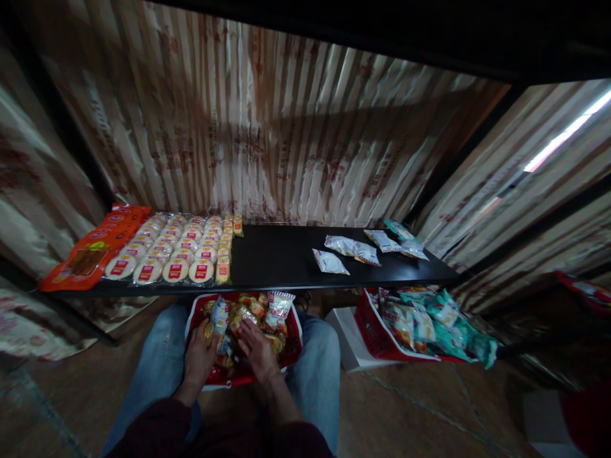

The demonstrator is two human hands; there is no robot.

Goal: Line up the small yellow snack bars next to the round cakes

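A red basket with a white rim [298, 340] rests between my knees, filled with small wrapped snacks. My left hand [199, 355] is inside its left part, with the fingers closed around a small yellow snack packet [209, 333]. A blue-and-white packet [220, 316] lies just beside those fingers. My right hand [259, 352] reaches into the middle of the basket, fingers stretched out and touching gold-wrapped snacks [242, 318]. Near the basket's far right corner, a white packet with a striped top [279, 309] leans upright among the others.
Ahead is a black shelf [277, 254] bearing rows of round wrapped crackers [174, 270], a column of yellow packets [223, 270], an orange bag [90, 254] and several white packets [330, 261]. A second red basket [370, 327] of snack bags stands right, beside a white box [342, 343].
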